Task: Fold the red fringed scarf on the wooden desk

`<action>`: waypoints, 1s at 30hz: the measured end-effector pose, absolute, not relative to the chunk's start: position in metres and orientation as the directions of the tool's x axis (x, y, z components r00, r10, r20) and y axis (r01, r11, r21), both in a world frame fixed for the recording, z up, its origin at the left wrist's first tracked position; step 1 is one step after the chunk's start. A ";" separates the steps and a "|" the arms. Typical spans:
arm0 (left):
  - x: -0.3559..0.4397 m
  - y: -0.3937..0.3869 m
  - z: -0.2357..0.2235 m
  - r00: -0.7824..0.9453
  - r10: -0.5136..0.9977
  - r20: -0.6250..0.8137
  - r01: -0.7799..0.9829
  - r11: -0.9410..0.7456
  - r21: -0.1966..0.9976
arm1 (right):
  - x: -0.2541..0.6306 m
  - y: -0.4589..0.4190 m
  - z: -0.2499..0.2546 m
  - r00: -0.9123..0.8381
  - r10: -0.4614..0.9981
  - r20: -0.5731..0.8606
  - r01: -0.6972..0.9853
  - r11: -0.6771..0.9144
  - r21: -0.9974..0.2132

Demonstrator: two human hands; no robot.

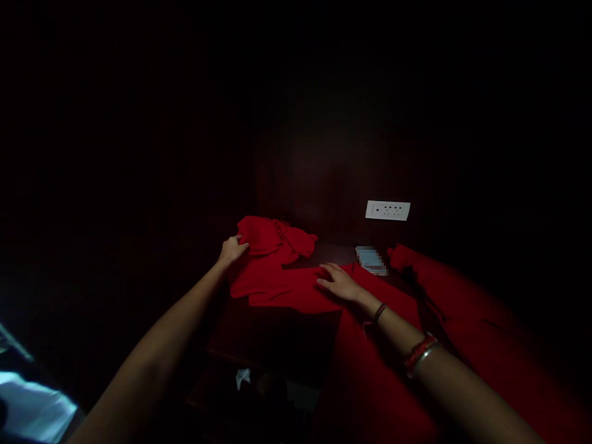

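A red garment lies spread over a dark surface, with a gathered, ruffled part bunched at the far left. My left hand pinches the cloth at that left end, thumb and fingers closed on its edge. Farther right, my right hand rests on the garment, palm down with the fingers apart. Bracelets circle my right wrist. The body of the garment runs down toward me under my right forearm, and its lower end fades into the dark. Another stretch of red cloth lies to the right; whether it joins the rest, I cannot tell.
A pale blue, blurred flat item lies behind my right hand. On the dark wall sits a white socket panel. Below the surface's front edge is a small white scrap. Something pale and bright shows at bottom left.
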State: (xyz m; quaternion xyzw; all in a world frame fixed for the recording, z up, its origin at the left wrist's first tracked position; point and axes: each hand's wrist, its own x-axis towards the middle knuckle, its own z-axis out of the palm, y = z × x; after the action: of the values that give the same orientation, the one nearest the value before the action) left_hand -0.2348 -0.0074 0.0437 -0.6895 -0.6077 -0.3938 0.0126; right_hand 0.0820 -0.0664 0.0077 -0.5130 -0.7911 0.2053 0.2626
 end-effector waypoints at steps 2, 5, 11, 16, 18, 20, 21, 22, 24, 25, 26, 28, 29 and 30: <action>-0.212 -0.020 0.061 -0.034 0.793 0.608 0.855 -0.292 0.429 | 0.080 -0.065 0.017 -0.219 0.959 0.179 0.525 0.270 -0.807; -0.161 -0.050 0.076 0.132 0.718 0.684 0.824 -0.463 0.326 | 0.080 -0.068 0.042 -0.085 0.996 0.017 0.171 0.032 -0.985; -0.069 -0.116 0.050 0.572 0.620 0.537 0.618 -0.756 0.214 | 0.095 -0.094 0.064 -0.138 0.989 -0.052 0.013 -0.051 -0.999; -0.061 -0.139 0.026 0.686 0.627 0.368 0.593 -0.776 0.215 | 0.099 -0.107 0.040 0.069 0.998 0.010 0.069 0.005 -0.998; -0.072 -0.143 0.033 0.679 0.610 0.407 0.576 -0.788 0.220 | 0.102 -0.109 0.048 0.097 0.989 0.108 0.009 0.107 -0.994; -0.087 -0.143 0.048 0.598 0.612 0.518 0.582 -0.776 0.244 | 0.113 -0.113 0.074 0.106 0.968 0.226 -0.074 0.234 -0.969; -0.094 -0.141 0.057 0.531 0.615 0.583 0.591 -0.762 0.265 | 0.122 -0.117 0.091 0.128 0.951 0.283 -0.109 0.297 -0.949; -0.101 -0.138 0.066 0.454 0.617 0.643 0.602 -0.744 0.290 | 0.134 -0.122 0.110 0.164 0.928 0.334 -0.123 0.356 -0.927; -0.110 -0.126 0.079 0.314 0.622 0.718 0.626 -0.704 0.335 | 0.164 -0.136 0.146 0.237 0.874 0.425 -0.081 0.453 -0.888; -0.112 -0.117 0.082 0.269 0.626 0.732 0.641 -0.683 0.349 | 0.181 -0.142 0.161 0.283 0.843 0.457 -0.044 0.487 -0.872; -0.111 -0.108 0.083 0.252 0.633 0.732 0.658 -0.667 0.351 | 0.198 -0.149 0.171 0.324 0.822 0.468 -0.010 0.497 -0.867; -0.103 -0.090 0.074 0.296 0.657 0.693 0.688 -0.650 0.323 | 0.233 -0.158 0.177 0.431 0.772 0.467 0.061 0.491 -0.869; -0.096 -0.081 0.066 0.349 0.667 0.658 0.695 -0.655 0.295 | 0.249 -0.160 0.173 0.481 0.755 0.446 0.120 0.447 -0.886; -0.088 -0.074 0.056 0.413 0.676 0.610 0.697 -0.666 0.266 | 0.265 -0.162 0.165 0.542 0.724 0.427 0.199 0.383 -0.902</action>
State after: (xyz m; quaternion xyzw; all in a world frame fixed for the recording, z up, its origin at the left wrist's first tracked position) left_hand -0.0884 -0.0736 0.0561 -0.8403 -0.4087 -0.3558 0.0148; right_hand 0.2655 -0.1616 0.1655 -0.5233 -0.4408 0.1861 0.7051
